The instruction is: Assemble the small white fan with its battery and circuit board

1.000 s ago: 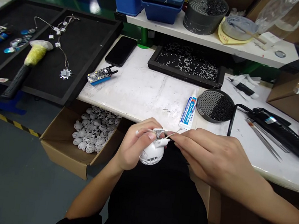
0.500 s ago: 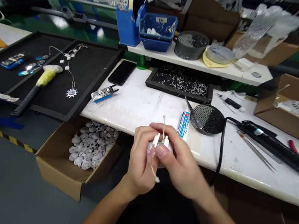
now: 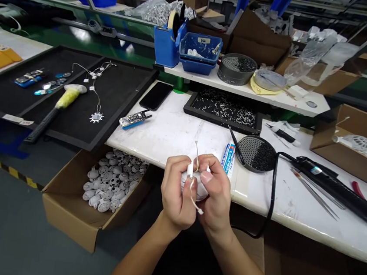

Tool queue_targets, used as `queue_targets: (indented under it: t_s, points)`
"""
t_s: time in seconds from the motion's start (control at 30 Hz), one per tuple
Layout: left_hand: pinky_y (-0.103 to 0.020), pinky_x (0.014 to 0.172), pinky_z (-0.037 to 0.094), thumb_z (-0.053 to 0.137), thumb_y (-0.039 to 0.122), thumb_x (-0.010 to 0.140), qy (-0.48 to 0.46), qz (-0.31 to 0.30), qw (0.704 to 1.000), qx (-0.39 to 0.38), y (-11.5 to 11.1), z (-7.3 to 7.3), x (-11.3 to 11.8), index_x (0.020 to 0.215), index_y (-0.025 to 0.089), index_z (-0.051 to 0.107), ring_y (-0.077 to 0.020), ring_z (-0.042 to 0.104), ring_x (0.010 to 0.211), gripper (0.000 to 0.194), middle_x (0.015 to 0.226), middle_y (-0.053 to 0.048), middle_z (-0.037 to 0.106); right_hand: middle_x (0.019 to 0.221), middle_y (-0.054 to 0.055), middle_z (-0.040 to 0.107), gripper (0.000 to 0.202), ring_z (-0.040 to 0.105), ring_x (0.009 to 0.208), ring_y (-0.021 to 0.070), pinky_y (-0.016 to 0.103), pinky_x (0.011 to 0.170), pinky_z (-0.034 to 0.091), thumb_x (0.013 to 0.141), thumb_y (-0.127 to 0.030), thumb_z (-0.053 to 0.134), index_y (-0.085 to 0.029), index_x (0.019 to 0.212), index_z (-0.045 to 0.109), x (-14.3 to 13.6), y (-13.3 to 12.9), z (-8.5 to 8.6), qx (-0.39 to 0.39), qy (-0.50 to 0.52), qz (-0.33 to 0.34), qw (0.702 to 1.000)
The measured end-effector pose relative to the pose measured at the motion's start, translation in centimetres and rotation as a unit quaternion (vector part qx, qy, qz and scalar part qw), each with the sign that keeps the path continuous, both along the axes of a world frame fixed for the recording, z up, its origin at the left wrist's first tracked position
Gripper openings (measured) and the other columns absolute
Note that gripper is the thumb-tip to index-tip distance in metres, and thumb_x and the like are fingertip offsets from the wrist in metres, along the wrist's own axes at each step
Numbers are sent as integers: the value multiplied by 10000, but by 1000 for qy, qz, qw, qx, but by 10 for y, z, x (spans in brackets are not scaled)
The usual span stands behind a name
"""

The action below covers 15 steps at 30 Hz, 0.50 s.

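Note:
Between my hands is a round white part (image 3: 200, 189) with white upright tabs and a thin pale cord (image 3: 193, 193) that has small knobs at its ends. My left hand (image 3: 177, 196) grips the part from the left, its thumb and fingers closed round a white tab. On the other side my right hand (image 3: 217, 193) is closed on the same part, the thumb on top near the second tab. Fingers hide much of the part. Just beyond my right hand lies a blue and white glue tube (image 3: 228, 159).
A cardboard box (image 3: 66, 217) of white round parts stands below the table's left edge. On the table are a phone (image 3: 156, 95), a round dish (image 3: 260, 156) of black pieces with tweezers, a black corded tool (image 3: 338, 186) and a black tray (image 3: 218, 119).
The view has shifted, so the table items appear lower and mostly further right. My right hand has turned, its forearm now steeper, and more of the round white part shows.

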<state>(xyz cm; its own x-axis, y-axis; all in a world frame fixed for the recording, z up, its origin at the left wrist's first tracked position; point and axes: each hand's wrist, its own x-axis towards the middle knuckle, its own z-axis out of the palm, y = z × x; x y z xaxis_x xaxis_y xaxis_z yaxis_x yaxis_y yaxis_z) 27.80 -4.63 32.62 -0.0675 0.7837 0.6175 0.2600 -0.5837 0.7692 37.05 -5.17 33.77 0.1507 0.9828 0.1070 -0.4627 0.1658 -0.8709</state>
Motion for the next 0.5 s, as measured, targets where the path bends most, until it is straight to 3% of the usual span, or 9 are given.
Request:
queue_targets:
  t_s: [0.23,0.5]
  points:
    - [-399,815,527,483,321,1061,-80,11,997,-18,-2,4,4,1113,187,651,-235,615,945,221,1055,-89,610,891,-10,531,126,511,816,165,309,747,436,880,-246,693,-221,859,572,-14,4,6,94,-119,-130,980]
    - [-530,855,556,472,399,1063,-122,47,991,-5,-7,11,9,1158,212,685,-306,628,1017,299,1097,-124,629,904,8,570,95,557,835,178,336,791,483,891,-225,695,-213,871,603,-13,4,15,126,-67,-97,985]
